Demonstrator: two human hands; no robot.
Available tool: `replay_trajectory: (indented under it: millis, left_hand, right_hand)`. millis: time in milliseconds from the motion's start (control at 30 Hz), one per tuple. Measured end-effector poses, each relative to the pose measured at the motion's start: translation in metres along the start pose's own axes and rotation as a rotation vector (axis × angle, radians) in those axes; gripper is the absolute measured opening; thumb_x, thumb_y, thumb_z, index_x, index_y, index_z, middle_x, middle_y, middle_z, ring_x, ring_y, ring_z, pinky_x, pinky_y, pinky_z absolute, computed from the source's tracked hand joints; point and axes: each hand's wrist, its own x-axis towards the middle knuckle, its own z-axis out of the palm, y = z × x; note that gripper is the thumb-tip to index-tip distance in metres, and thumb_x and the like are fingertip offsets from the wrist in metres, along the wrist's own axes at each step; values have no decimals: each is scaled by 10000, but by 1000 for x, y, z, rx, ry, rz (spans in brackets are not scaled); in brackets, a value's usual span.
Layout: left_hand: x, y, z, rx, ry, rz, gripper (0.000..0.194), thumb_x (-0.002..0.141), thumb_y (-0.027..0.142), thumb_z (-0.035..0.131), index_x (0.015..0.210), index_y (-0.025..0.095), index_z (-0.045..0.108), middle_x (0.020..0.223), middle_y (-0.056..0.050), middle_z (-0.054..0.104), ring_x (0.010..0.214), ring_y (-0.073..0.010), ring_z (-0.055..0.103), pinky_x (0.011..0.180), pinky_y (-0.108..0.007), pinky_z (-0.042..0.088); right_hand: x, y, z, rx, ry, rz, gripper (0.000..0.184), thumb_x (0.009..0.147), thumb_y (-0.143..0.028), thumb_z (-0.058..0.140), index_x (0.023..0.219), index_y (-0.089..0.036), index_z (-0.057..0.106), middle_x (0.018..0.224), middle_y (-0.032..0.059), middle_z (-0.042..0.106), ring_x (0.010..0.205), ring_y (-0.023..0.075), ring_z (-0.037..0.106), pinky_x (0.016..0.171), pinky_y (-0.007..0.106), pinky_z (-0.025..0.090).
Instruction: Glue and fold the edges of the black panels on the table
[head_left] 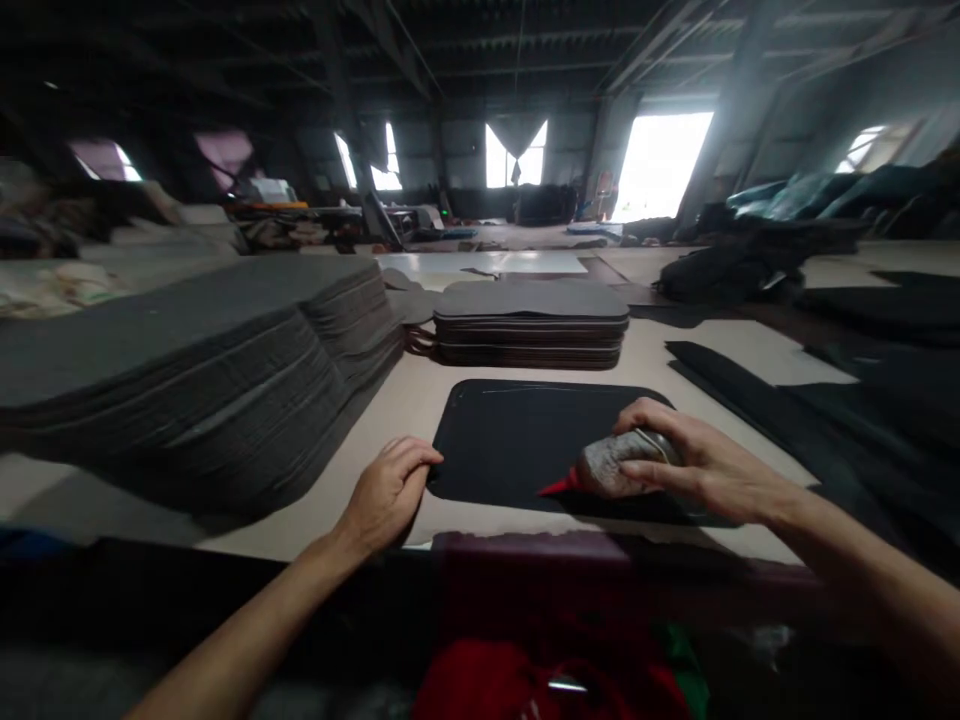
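Note:
A black rounded panel (517,440) lies flat on the table in front of me. My left hand (388,492) rests with its fingers flat and together on the table, touching the panel's left edge. My right hand (697,462) is closed round a grey, grimy bottle-like tool (609,468) with a red pointed tip (556,487). The tip touches the panel near its front edge.
A tall stack of grey cut panels (210,370) fills the left of the table. A lower stack of similar panels (531,325) sits behind the black panel. Black fabric strips (825,400) lie on the right. The pale tabletop (405,400) runs between them.

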Motion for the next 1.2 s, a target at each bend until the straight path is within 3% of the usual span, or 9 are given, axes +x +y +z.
replay_trajectory:
  millis: [133,367,467,633,733,833,1033,1200]
  left_hand:
    - [-23,-5,-5,3,-25,9,276,915,111,406,966,207,660,982,-38,647,1001,-191,583,916,-347,469]
    - [-29,-10,2,-32,-6,103,334,816,16,440,949,200,685,914,-42,614,932,-188,569,828,-339,461]
    - [-30,-10,4,-12,-2,124,326,784,-7,456,889,194,691,874,-38,615,892,-185,567,792,-329,453]
    - [-31,-8,5,29,7,126,379,780,-21,449,1003,180,682,896,-48,642,904,-194,575,794,-332,463]
    - [-32,-9,6,64,-5,130,363,778,-21,457,970,178,692,895,-52,627,903,-196,564,785,-332,459]
    - [-32,-10,6,70,-4,125,358,775,-25,458,957,176,692,896,-54,620,899,-195,557,782,-333,454]
    - [-31,-7,6,36,6,135,347,798,-19,447,933,187,690,849,-40,624,864,-181,563,751,-312,455]
    - [-31,-5,2,85,-14,178,320,866,32,424,956,208,676,842,-33,617,848,-176,580,742,-306,467]
  right_hand:
    - [30,-17,18,39,-52,-57,328,840,-465,669,1036,-235,541,892,14,600,797,202,559,677,298,445]
    - [74,-43,43,-32,-115,-214,280,851,-388,672,1044,-224,552,944,0,579,822,174,531,699,278,402]
    - [87,-48,53,-56,-102,-291,249,853,-342,667,1042,-219,561,975,-1,574,847,169,530,740,279,396]
    - [108,-49,67,-83,-58,-366,254,857,-318,674,1061,-214,563,1001,5,565,874,169,530,763,281,389]
    - [118,-48,71,-116,13,-397,254,858,-319,685,1056,-212,569,1012,11,562,889,173,529,787,291,382]
    - [119,-47,71,-121,30,-380,257,863,-339,676,1060,-212,570,1005,13,564,888,178,532,780,292,382]
    - [102,-37,58,20,-59,-270,264,843,-378,688,1035,-235,578,949,-3,594,831,176,542,730,280,401]
    - [91,-14,50,331,43,-63,318,786,-386,729,1022,-226,588,883,-4,592,768,170,546,666,271,423]
